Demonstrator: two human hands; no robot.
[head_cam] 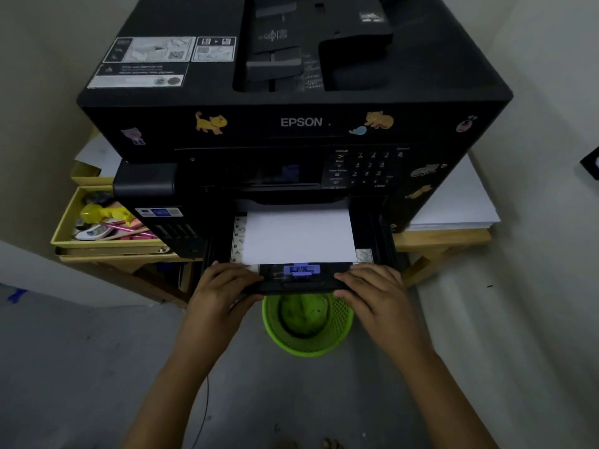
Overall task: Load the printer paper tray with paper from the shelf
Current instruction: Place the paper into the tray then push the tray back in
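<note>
A black Epson printer [301,122] with cat stickers stands on a wooden table. Its black paper tray [379,234] is pulled partway out at the bottom front. White paper [299,236] lies flat inside the tray, behind a purple paper guide [301,269]. My left hand [223,286] grips the tray's front left corner. My right hand [376,288] grips the front right corner. Both hands have fingers curled over the front edge.
A green mesh waste bin [308,322] stands on the floor right under the tray. A yellow box [64,222] of small items sits left of the printer. A stack of white paper [453,202] lies on the table to the right.
</note>
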